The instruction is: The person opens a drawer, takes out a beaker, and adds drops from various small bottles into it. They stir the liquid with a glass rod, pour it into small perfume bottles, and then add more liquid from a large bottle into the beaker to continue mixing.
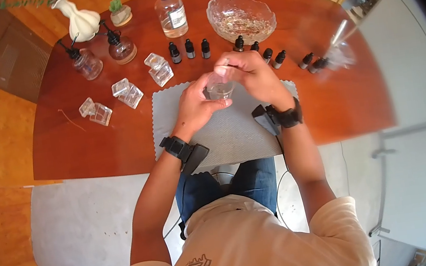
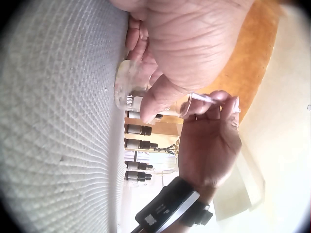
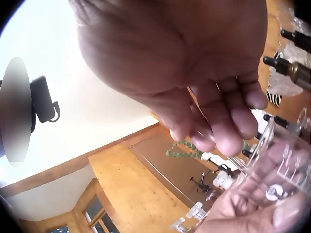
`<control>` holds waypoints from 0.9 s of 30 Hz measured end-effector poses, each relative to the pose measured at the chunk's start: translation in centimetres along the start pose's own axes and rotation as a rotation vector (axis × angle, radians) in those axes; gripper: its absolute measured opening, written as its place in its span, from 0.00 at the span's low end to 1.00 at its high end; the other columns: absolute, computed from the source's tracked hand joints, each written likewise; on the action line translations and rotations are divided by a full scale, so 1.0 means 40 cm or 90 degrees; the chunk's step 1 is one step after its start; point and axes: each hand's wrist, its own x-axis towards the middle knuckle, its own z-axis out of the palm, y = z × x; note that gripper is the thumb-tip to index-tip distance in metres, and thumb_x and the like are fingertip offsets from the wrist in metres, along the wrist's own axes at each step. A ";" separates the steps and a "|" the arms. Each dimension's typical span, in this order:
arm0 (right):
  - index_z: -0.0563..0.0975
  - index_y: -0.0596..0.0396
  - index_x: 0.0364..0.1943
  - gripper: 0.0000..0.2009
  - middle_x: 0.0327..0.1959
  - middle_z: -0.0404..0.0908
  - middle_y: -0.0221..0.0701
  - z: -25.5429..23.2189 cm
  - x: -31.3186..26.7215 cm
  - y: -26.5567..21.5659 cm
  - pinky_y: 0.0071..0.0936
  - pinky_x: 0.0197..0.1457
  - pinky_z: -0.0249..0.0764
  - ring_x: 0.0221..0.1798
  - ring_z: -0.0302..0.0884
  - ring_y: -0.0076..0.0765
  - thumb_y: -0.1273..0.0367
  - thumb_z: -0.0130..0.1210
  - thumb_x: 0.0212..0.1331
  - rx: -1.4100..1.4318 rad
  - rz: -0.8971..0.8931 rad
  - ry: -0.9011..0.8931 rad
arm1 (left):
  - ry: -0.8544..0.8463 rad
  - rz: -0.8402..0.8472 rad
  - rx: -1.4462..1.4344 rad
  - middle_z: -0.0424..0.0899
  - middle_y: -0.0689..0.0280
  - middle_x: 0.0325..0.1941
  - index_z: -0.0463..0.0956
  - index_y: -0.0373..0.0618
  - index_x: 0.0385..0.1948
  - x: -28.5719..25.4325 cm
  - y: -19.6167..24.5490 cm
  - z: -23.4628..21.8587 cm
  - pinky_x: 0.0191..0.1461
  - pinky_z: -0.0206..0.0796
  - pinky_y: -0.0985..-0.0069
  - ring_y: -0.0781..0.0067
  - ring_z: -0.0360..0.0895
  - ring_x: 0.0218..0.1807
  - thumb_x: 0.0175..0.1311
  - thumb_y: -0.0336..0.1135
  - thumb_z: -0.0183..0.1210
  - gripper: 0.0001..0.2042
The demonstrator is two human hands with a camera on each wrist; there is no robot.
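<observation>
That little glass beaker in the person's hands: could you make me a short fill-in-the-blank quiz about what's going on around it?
1. The left hand grips a small clear ____ marked in millilitres.
2. Both hands work above a grey ____ spread on the wooden table.
3. The cut-glass bowl stands on the table's ____ side from the person.
4. The right hand pinches a thin clear ____ over the vessel.

Missing words: beaker; mat; far; tube

So the reddish-brown wooden counter (image 1: 91, 149) has a grey textured mat (image 1: 235, 135) at its near edge, a cut-glass bowl (image 1: 241, 18) and clear labelled bottle (image 1: 171, 14) at the back, small black-capped dropper bottles (image 1: 189, 49) in a row, and square clear glass bottles (image 1: 127, 93) on the left.
</observation>
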 end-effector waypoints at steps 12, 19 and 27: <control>0.79 0.64 0.29 0.09 0.25 0.77 0.49 -0.034 -0.009 -0.014 0.43 0.35 0.69 0.30 0.74 0.57 0.71 0.59 0.64 -0.088 -0.010 0.000 | 0.021 0.061 0.054 0.85 0.63 0.52 0.77 0.37 0.58 0.003 0.010 0.011 0.61 0.72 0.72 0.71 0.81 0.55 0.50 0.29 0.76 0.30; 0.78 0.65 0.32 0.08 0.27 0.79 0.46 -0.039 -0.008 0.018 0.42 0.37 0.70 0.32 0.77 0.55 0.72 0.59 0.66 -0.145 -0.017 0.059 | 0.011 0.027 0.001 0.85 0.61 0.50 0.78 0.35 0.53 -0.001 0.032 0.019 0.66 0.66 0.70 0.69 0.78 0.56 0.50 0.30 0.76 0.27; 0.78 0.65 0.29 0.12 0.24 0.76 0.48 -0.032 -0.015 0.022 0.46 0.36 0.69 0.32 0.75 0.59 0.69 0.60 0.66 -0.232 -0.047 0.075 | 0.016 0.026 -0.030 0.84 0.61 0.52 0.78 0.35 0.53 -0.004 0.040 0.028 0.67 0.65 0.70 0.69 0.78 0.58 0.50 0.28 0.75 0.26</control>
